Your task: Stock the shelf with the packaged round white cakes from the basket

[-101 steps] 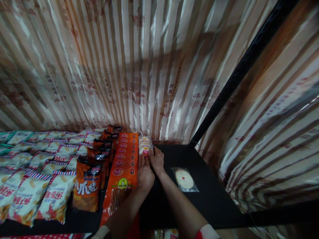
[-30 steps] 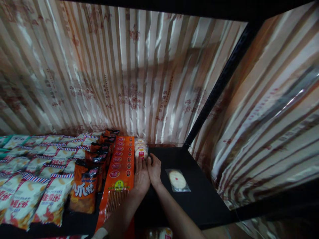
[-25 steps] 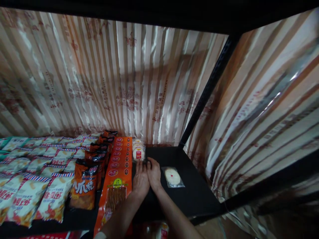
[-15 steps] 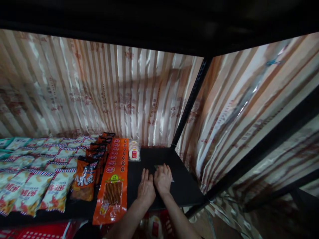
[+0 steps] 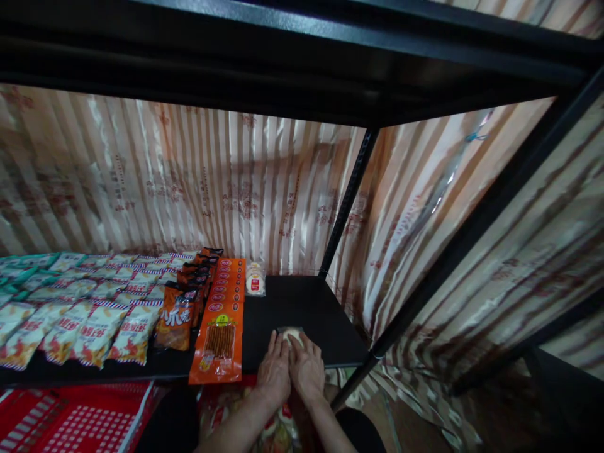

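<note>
At the front of the black shelf (image 5: 302,302), both hands are together around a clear-wrapped packet holding a round white food (image 5: 293,336). My left hand (image 5: 274,368) lies along its left side, fingers nearly straight and close together. Curled over its right part are the fingers of my right hand (image 5: 306,368). The packet's lower part is hidden by the hands. Behind it, near the back edge, stands a similar clear packet with a red label (image 5: 255,281). Left of my hands is a long orange sheet pack of brown sticks (image 5: 218,327).
Orange-black snack bags (image 5: 173,321) and rows of pale snack bags (image 5: 136,330) cover the left of the shelf. Below are a red basket (image 5: 89,421) and more packets (image 5: 274,434). A black post (image 5: 346,201) stands at the back corner; another shelf (image 5: 283,69) hangs overhead.
My hands have drawn closer together and back toward the shelf's front edge. The white packet between them shows more plainly now. The view has shifted, showing more of the basket below.
</note>
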A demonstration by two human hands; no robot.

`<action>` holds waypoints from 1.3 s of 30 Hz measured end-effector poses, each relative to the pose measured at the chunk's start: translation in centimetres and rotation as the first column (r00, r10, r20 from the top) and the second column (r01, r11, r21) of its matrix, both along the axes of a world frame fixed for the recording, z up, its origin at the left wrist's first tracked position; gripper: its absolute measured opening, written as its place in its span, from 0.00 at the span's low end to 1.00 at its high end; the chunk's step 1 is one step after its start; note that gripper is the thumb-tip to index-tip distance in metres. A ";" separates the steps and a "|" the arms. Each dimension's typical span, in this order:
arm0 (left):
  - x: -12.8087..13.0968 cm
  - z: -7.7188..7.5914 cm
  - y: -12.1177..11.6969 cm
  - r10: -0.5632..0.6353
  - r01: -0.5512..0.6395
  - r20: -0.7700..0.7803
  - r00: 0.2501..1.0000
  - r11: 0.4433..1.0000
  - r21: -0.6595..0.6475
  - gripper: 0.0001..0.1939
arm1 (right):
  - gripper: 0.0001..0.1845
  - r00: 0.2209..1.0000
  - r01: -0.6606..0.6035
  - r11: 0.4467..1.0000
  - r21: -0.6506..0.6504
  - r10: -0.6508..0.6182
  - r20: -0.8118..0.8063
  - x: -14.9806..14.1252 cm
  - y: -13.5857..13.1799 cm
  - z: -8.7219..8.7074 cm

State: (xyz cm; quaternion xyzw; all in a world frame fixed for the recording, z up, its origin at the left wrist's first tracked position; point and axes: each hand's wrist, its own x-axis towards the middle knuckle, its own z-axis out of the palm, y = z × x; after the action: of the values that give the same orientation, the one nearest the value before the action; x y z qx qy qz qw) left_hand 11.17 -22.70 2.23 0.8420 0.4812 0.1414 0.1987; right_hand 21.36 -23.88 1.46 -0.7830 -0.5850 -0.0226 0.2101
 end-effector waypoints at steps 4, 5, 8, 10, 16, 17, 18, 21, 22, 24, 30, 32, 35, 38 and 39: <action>-0.7 -0.5 -1.6 -0.039 0.039 -0.010 0.999 0.999 0.010 0.28 | 0.20 0.996 -0.074 0.993 0.088 0.078 -0.047 -0.8 -1.7 -1.2; -0.7 -0.6 -1.8 -0.026 0.026 -0.026 0.999 1.000 0.011 0.28 | 0.20 0.993 -0.086 0.990 0.110 0.095 -0.074 -0.9 -1.9 -1.5; -0.8 -1.2 -2.5 0.038 -0.035 -0.097 0.995 0.999 0.038 0.30 | 0.19 0.975 -0.092 0.980 0.175 0.125 -0.184 -1.2 -2.4 -2.5; -0.8 -1.8 -2.8 0.086 -0.078 -0.152 0.985 0.995 0.056 0.31 | 0.19 0.954 -0.064 0.974 0.217 0.124 -0.274 -1.5 -2.7 -3.1; -1.5 -3.1 -4.0 0.121 -0.099 -0.163 0.979 0.986 0.137 0.27 | 0.23 0.826 0.113 0.954 0.277 0.065 -0.559 -2.0 -3.6 -4.3; -1.7 -3.1 -4.2 0.123 -0.100 -0.154 0.980 0.984 0.148 0.27 | 0.23 0.797 0.135 0.953 0.272 0.059 -0.602 -2.0 -3.8 -4.4; -1.9 -3.0 -4.4 0.132 -0.108 -0.145 0.981 0.981 0.159 0.26 | 0.23 0.766 0.153 0.952 0.264 0.054 -0.641 -2.0 -4.0 -4.6; -2.4 -2.7 -5.0 0.153 -0.130 -0.123 0.981 0.976 0.174 0.25 | 0.21 0.676 0.192 0.953 0.232 0.043 -0.735 -2.3 -4.7 -4.9; -2.5 -2.5 -5.2 0.154 -0.132 -0.115 0.981 0.976 0.175 0.25 | 0.21 0.653 0.198 0.955 0.220 0.039 -0.756 -2.5 -4.9 -4.9; -2.7 -2.1 -5.5 0.152 -0.134 -0.096 0.984 0.976 0.173 0.25 | 0.21 0.619 0.202 0.958 0.202 0.035 -0.784 -2.9 -5.2 -4.7; -3.3 -0.9 -6.6 0.160 -0.153 -0.063 0.985 0.983 0.104 0.26 | 0.22 0.486 0.204 0.960 0.194 0.073 -0.871 -4.0 -5.7 -3.9; -3.4 -0.6 -6.8 0.175 -0.171 -0.053 0.983 0.982 0.077 0.25 | 0.23 0.438 0.230 0.957 0.180 0.064 -0.897 -4.1 -5.8 -3.7; -3.5 -0.4 -7.1 0.192 -0.191 -0.036 0.981 0.981 0.037 0.25 | 0.21 0.406 0.246 0.954 0.175 0.063 -0.912 -4.3 -5.8 -3.2; -3.7 -0.3 -7.3 0.222 -0.222 0.003 0.975 0.975 -0.009 0.25 | 0.19 0.396 0.221 0.958 0.184 0.084 -0.914 -4.7 -5.9 -2.3; -3.7 -0.3 -7.3 0.238 -0.238 0.028 0.971 0.971 -0.026 0.25 | 0.19 0.396 0.215 0.959 0.183 0.086 -0.914 -4.9 -5.9 -2.0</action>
State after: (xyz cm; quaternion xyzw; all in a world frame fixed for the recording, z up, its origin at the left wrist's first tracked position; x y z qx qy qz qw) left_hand 7.42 -30.00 1.91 0.7736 0.5771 0.1720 0.1972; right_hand 16.50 -29.76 -0.49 -0.6516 -0.3332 0.3224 0.6003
